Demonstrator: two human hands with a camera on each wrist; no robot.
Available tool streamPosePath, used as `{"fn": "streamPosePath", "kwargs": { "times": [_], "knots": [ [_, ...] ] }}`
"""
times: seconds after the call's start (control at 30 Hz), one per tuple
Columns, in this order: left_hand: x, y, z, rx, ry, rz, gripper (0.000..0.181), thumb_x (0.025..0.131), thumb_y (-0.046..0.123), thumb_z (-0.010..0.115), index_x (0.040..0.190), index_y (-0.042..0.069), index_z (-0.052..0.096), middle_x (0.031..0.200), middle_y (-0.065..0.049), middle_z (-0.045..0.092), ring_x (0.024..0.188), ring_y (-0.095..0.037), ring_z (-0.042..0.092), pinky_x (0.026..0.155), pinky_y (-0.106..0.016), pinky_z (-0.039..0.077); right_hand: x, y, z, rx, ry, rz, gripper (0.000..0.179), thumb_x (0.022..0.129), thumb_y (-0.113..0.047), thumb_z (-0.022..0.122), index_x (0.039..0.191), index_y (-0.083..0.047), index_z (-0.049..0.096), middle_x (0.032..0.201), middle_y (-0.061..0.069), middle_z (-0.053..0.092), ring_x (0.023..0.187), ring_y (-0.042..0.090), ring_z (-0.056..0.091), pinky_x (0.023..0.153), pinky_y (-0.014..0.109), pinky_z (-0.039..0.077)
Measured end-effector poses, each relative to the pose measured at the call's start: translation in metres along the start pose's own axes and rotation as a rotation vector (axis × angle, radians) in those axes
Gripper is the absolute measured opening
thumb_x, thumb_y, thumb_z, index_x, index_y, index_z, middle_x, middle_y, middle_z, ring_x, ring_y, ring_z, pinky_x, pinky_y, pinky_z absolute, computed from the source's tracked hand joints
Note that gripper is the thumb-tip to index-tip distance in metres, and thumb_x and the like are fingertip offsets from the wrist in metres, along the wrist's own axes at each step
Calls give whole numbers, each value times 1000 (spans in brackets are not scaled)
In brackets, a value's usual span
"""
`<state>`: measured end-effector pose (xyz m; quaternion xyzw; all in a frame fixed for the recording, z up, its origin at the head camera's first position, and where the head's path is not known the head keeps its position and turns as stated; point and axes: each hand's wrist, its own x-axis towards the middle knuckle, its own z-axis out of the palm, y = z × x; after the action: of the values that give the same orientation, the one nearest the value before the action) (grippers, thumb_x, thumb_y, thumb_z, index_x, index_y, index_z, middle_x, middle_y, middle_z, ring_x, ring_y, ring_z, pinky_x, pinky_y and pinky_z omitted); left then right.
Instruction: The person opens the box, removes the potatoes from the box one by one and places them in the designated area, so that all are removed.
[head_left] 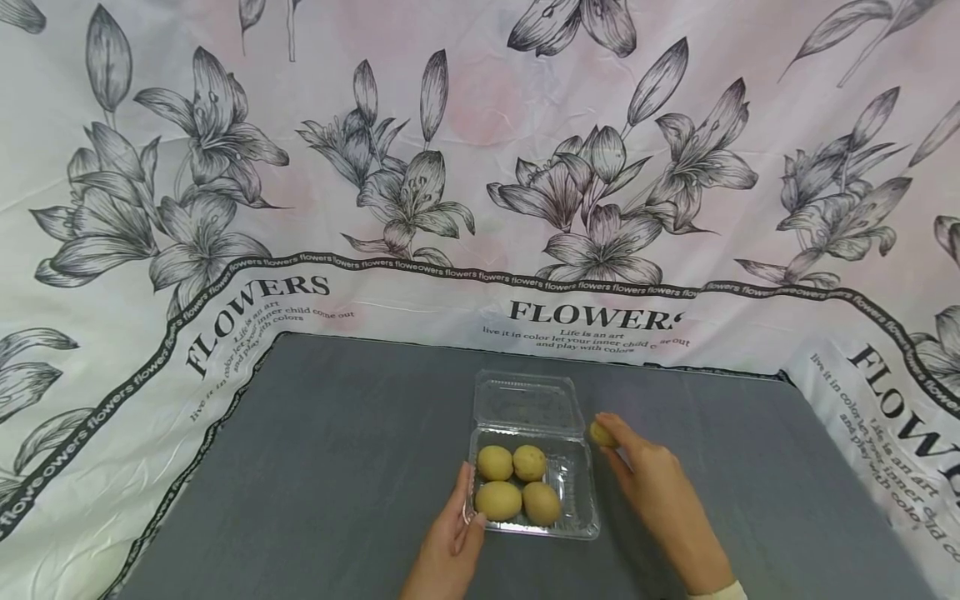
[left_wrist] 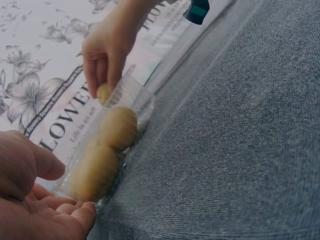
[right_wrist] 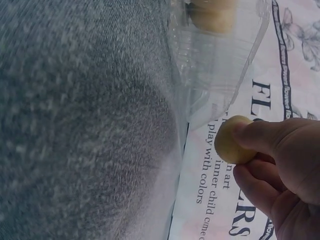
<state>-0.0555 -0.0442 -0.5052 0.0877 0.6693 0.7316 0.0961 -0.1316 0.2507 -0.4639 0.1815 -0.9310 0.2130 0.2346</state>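
Note:
A clear plastic clamshell box (head_left: 577,483) stands with its lid (head_left: 525,402) folded back toward the far side. Inside it, several yellow-brown potatoes (head_left: 498,502) fill the left and middle, while its right part shows bare plastic. My left hand (head_left: 448,533) grips the box at its near left side, thumb by the front corner and fingers along the wall. Just beyond the box's right edge, my right hand (head_left: 660,487) pinches another potato (right_wrist: 233,140) between thumb and fingers. This potato is held at about the height of the rim, beside the hinge.
A dark grey cloth-like surface (head_left: 337,450) lies under the box. Behind it and along both sides rises a white flower-printed sheet (head_left: 420,308) with black lettering. A dark green and black object (left_wrist: 196,11) shows at the top of the left wrist view.

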Motion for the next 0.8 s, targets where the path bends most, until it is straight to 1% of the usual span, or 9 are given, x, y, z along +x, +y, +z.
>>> {"fn": "streamPosePath", "kwargs": {
  "times": [0.1,0.23,0.43,0.57,0.8],
  "knots": [
    [0,-1,0,2,0,4,74,112,8,52,167,-3,5,172,-30,3,157,-44,6,121,-47,21,0,2,0,0,-11,11,51,85,4,85,132,-8,71,123,17,76,93,40,78,71,56,63],
    [0,-1,-1,4,-7,20,74,112,9,52,167,-3,4,172,-30,2,157,-45,6,121,-46,21,-1,6,0,-5,-36,23,49,85,4,85,131,-7,71,120,18,77,91,40,78,70,57,62],
    [1,-2,-1,13,-15,40,74,112,9,51,167,-5,3,171,-31,2,157,-45,5,121,-40,21,0,10,1,-10,-87,26,46,87,4,83,130,-4,71,119,19,77,90,40,77,70,56,62],
    [2,-3,-1,10,-14,49,74,112,9,51,166,-5,3,171,-31,2,157,-44,5,120,-36,21,0,12,1,-10,-105,29,46,87,4,83,130,-4,71,116,19,77,86,39,77,68,56,62],
    [3,-5,-1,17,-13,64,74,112,9,51,166,-7,3,170,-33,3,156,-45,5,120,-33,21,1,15,1,-19,-128,43,44,87,4,83,128,-6,71,108,19,78,80,39,76,64,56,60]
  ]
}}
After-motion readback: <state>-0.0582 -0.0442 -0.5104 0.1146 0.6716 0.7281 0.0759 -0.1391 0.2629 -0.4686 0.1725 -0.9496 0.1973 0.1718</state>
